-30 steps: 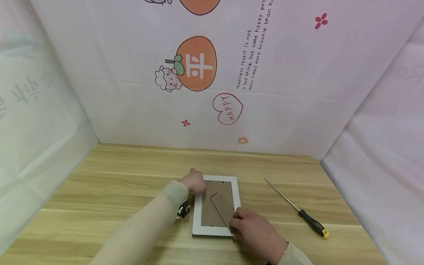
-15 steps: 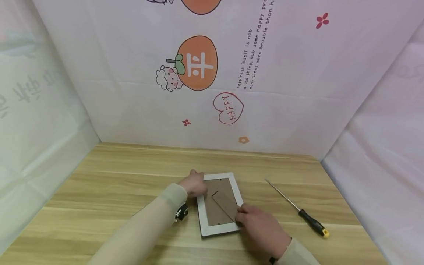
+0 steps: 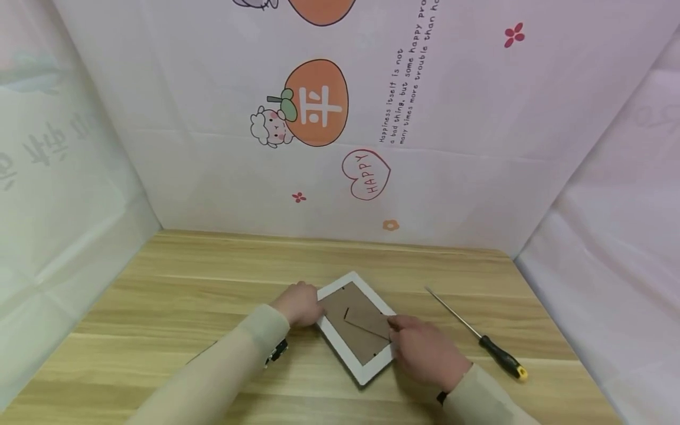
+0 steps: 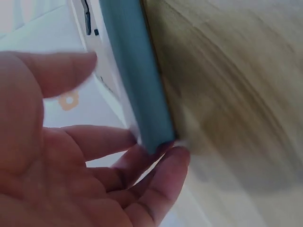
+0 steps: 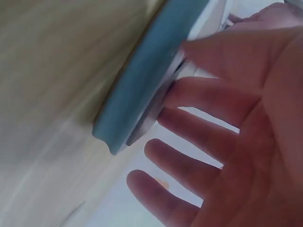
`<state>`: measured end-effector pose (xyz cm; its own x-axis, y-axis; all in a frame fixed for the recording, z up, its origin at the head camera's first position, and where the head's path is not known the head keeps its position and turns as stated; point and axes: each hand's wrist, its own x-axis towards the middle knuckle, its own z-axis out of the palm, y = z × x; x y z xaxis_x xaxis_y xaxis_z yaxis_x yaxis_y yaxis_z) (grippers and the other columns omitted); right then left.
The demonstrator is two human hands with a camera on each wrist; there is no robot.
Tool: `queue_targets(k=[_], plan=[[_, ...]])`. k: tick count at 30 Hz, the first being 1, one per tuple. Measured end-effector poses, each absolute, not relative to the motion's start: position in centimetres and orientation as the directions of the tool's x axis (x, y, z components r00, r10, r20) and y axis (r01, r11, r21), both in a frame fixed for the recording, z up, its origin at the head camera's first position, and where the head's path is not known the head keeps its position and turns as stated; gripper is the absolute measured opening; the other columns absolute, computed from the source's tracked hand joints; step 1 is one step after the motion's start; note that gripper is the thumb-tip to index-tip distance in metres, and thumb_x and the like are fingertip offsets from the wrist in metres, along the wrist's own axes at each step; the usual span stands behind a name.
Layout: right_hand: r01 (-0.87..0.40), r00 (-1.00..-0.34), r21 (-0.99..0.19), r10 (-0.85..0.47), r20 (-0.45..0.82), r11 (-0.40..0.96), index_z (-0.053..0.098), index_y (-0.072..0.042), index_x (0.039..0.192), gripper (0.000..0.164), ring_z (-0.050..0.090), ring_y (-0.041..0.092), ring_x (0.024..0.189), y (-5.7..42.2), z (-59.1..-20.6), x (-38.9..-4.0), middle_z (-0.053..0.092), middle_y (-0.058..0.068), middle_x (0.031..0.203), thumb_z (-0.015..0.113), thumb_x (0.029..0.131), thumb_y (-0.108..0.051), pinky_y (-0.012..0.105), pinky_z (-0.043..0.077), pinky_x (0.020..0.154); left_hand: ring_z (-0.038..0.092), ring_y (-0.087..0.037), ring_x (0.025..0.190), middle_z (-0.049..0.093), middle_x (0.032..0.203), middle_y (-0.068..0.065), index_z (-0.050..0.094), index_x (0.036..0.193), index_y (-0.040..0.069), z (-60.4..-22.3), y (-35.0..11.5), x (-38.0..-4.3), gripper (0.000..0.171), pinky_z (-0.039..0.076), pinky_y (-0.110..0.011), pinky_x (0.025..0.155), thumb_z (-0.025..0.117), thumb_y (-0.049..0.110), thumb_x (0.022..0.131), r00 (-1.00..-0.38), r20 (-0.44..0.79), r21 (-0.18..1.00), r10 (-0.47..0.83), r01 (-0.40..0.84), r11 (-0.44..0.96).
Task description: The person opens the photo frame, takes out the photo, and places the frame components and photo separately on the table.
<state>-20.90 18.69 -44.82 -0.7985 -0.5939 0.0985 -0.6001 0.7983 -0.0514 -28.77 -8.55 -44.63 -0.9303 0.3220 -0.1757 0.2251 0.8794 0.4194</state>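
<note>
Picture frame [image 3: 353, 337] sits between both hands at the lower centre of the head view, aslant, brown back upward. At its right edge the right hand [image 3: 425, 348] pinches with thumb and forefinger, the remaining fingers spread loosely. The left hand [image 3: 297, 304] curls its fingers round the left corner, thumb standing clear.

Handling looks partway along: the frame is held at both sides, yet its backing [image 3: 361, 345] remains inside the white border, a stand strip [image 3: 368, 324] across it, raised or flush unclear. Nothing appears dismantled; letting go is undone. Toward the lower right, a screwdriver [image 3: 494, 349] lies untouched on the bench [image 3: 239, 260].
</note>
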Motion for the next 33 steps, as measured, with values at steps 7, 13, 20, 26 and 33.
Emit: queue_targets(k=[7, 13, 20, 26, 33], plan=[[-0.523, -0.848, -0.120, -0.529, -0.018, 0.844, 0.072, 0.000, 0.100, 0.049, 0.048, 0.040, 0.127, 18.6, -44.0, -21.5, 0.053, 0.021, 0.138, 0.074, 0.086, -0.047, 0.062, 0.046, 0.094, 0.048, -0.015, 0.056, 0.056, 0.065, -0.001, 0.058, 0.063, 0.010, -44.7, -8.9, -28.3, 0.032, 0.043, -0.029, 0.052, 0.075, 0.024, 0.086, -0.952, -0.171, 0.318, 0.256, 0.192, 0.928], [-0.514, -0.855, -0.081, -0.518, -0.035, 0.854, 0.068, 0.008, 0.115, 0.065, 0.046, 0.035, 0.131, 19.3, -44.6, -22.3, 0.051, 0.019, 0.143, 0.077, 0.083, -0.047, 0.051, 0.044, 0.102, 0.049, -0.016, 0.055, 0.056, 0.060, -0.001, 0.057, 0.059, 0.010, -44.8, -9.0, -27.8, 0.041, 0.046, -0.032, 0.056, 0.083, 0.035, 0.080, -0.936, -0.244, 0.332, 0.253, 0.164, 0.929], [-0.529, -0.844, -0.083, -0.534, -0.053, 0.845, 0.051, 0.009, 0.138, 0.075, 0.043, 0.034, 0.135, 21.1, -45.3, -23.0, 0.041, 0.017, 0.152, 0.074, 0.088, -0.042, 0.046, 0.044, 0.103, 0.054, -0.010, 0.041, 0.060, 0.048, -0.001, 0.065, 0.059, 0.006, -44.9, -8.5, -26.5, 0.044, 0.043, -0.023, 0.043, 0.077, 0.037, 0.087, -0.870, -0.388, 0.375, 0.305, 0.153, 0.914], [-0.536, -0.833, -0.145, -0.549, -0.067, 0.831, 0.046, 0.008, 0.143, 0.074, 0.038, 0.034, 0.138, 22.1, -45.2, -22.9, 0.036, 0.019, 0.154, 0.072, 0.091, -0.037, 0.047, 0.040, 0.106, 0.054, -0.014, 0.041, 0.057, 0.050, -0.005, 0.062, 0.077, 0.006, -44.5, -8.2, -25.5, 0.028, 0.050, -0.027, 0.041, 0.074, 0.028, 0.091, -0.810, -0.470, 0.510, 0.350, 0.075, 0.857], [-0.501, -0.864, -0.083, -0.503, 0.003, 0.861, 0.054, 0.003, 0.140, 0.069, 0.056, 0.035, 0.121, 21.5, -45.0, -22.1, 0.048, 0.018, 0.146, 0.073, 0.090, -0.042, 0.047, 0.049, 0.096, 0.055, -0.015, 0.041, 0.050, 0.049, -0.002, 0.060, 0.071, 0.004, -44.5, -8.6, -24.6, 0.037, 0.052, -0.029, 0.042, 0.073, 0.032, 0.092, -0.808, -0.492, 0.501, 0.324, 0.042, 0.865]])
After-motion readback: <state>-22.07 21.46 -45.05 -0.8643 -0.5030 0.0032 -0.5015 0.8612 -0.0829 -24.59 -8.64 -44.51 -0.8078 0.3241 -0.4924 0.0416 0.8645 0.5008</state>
